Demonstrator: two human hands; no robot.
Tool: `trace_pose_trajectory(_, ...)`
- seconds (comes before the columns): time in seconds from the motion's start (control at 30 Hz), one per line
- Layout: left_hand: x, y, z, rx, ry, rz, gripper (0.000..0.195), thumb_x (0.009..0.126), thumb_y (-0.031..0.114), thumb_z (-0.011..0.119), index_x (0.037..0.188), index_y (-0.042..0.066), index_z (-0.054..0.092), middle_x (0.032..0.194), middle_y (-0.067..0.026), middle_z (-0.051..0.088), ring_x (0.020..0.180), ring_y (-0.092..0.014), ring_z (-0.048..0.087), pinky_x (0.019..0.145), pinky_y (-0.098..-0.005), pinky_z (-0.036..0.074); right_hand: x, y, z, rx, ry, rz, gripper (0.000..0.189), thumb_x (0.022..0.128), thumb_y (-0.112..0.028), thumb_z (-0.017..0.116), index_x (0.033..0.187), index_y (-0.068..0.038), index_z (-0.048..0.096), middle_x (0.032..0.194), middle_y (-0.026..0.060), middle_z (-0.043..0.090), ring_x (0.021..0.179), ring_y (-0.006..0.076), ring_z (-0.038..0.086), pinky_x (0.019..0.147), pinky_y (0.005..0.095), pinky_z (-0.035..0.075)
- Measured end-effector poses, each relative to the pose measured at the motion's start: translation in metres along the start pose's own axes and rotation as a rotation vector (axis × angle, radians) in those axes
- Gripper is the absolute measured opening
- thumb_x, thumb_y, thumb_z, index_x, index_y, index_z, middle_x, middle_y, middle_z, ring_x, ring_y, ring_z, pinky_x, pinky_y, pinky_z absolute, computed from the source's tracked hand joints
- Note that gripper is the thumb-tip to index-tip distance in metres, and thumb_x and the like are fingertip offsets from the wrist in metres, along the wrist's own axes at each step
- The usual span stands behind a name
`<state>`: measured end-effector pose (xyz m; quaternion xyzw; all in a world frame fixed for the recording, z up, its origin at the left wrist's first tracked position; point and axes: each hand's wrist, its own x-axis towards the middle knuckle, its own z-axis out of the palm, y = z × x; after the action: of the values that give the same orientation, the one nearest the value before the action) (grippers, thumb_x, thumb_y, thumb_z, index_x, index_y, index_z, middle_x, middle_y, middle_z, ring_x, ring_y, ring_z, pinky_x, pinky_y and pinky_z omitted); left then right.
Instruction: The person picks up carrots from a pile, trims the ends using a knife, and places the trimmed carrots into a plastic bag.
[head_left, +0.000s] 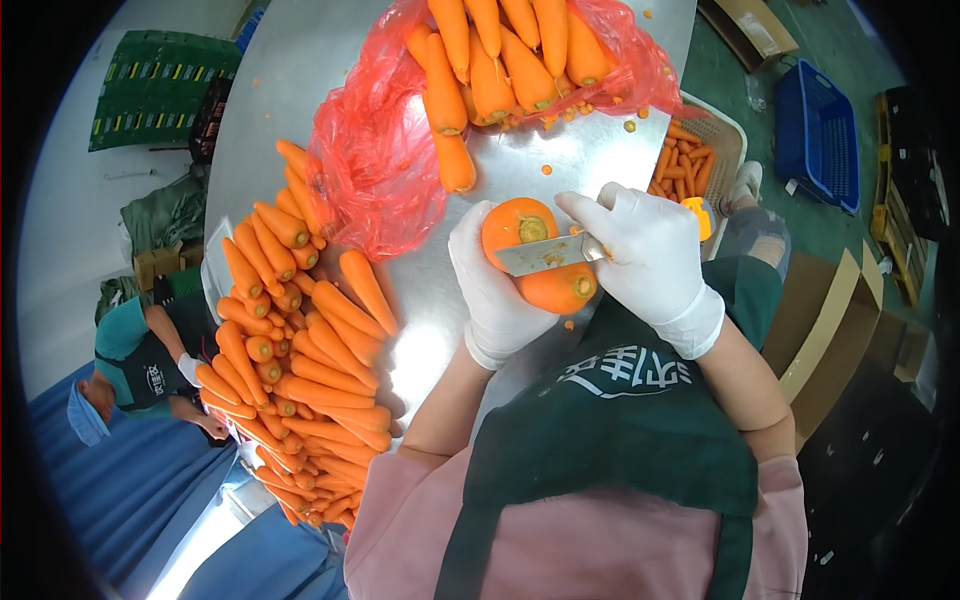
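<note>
My left hand (499, 300), in a white glove, holds two carrots with their stem ends towards me. The upper carrot (525, 217) shows a greenish crown; the lower carrot (559, 289) lies just beneath it. In my right hand (645, 259), also gloved, is a small knife (547, 253) with a flat metal blade and a yellow-orange handle end. The blade lies across the upper carrot's end, below its crown. Bits of carrot stick to the blade. Beyond my hands, large carrots (491, 82) rest on a red plastic bag (375, 150).
A big heap of carrots (322, 390) covers the left of the metal table (510, 161). A light crate (731, 142) with small carrot pieces stands off its right edge. Further right are a blue basket (817, 135) and cardboard boxes (832, 337). A co-worker (146, 367) is at far left.
</note>
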<state>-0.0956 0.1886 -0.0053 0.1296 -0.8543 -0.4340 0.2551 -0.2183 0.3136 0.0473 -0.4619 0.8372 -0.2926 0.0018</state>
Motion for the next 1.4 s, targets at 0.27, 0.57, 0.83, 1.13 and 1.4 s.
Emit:
trace_pose_trajectory(0.27,-0.001,0.006,-0.006,-0.018,0.016,0.021,0.082,0.052,0.023,0.087,0.117,0.0,0.042,0.103,-0.0152,0.047,0.094,-0.032,0.048,0.082,-0.038,0.038,0.002,0.024,0.003,0.147,0.038,0.211,0.021,0.076,-0.007,0.06,0.096,-0.008,0.065,0.077,0.0078,0.06,0.066,0.0229,0.062,0.058,0.032,0.047)
trace_pose_trajectory(0.57,0.008,0.005,-0.009,0.074,-0.157,0.107,0.081,0.054,0.016,0.085,0.118,-0.002,0.041,0.112,-0.0174,0.048,0.095,-0.03,0.054,0.084,-0.0383,0.043,0.004,0.004,0.001,1.248,-0.002,0.151,0.02,0.076,-0.002,0.07,0.096,-0.004,0.07,0.093,0.0025,0.056,0.09,0.0138,0.053,0.08,0.025,0.043)
trace_pose_trajectory(0.83,0.011,0.018,0.001,-0.07,-0.258,-0.047,0.082,0.056,0.01,0.082,0.122,-0.001,0.035,0.112,-0.0114,0.048,0.101,-0.019,0.052,0.088,-0.0327,0.043,-0.01,0.003,0.025,0.861,0.276,0.166,0.014,0.077,-0.009,0.067,0.089,-0.002,0.062,0.085,0.0106,0.053,0.071,0.0275,0.052,0.065,0.0321,0.043)
trace_pose_trajectory(1.13,0.054,-0.014,-0.035,-1.626,0.242,-0.789,0.045,0.083,0.025,0.056,0.118,-0.002,0.045,0.114,-0.0136,0.047,0.108,-0.027,0.047,0.098,-0.0414,0.039,-0.024,0.01,0.016,0.722,0.168,0.261,0.009,0.079,-0.009,0.065,0.084,-0.005,0.059,0.074,0.007,0.057,0.062,0.0202,0.057,0.057,0.0282,0.045)
trace_pose_trajectory(1.4,0.065,-0.009,-0.002,-0.271,0.169,-0.366,0.048,0.066,-0.003,0.075,0.103,0.002,0.046,0.091,-0.0066,0.057,0.08,-0.014,0.058,0.075,-0.0315,0.051,-0.029,-0.004,0.032,0.018,0.182,0.062,0.053,0.065,-0.01,0.064,0.117,-0.02,0.062,0.066,0.0023,0.047,0.054,0.0207,0.052,0.051,0.0321,0.043)
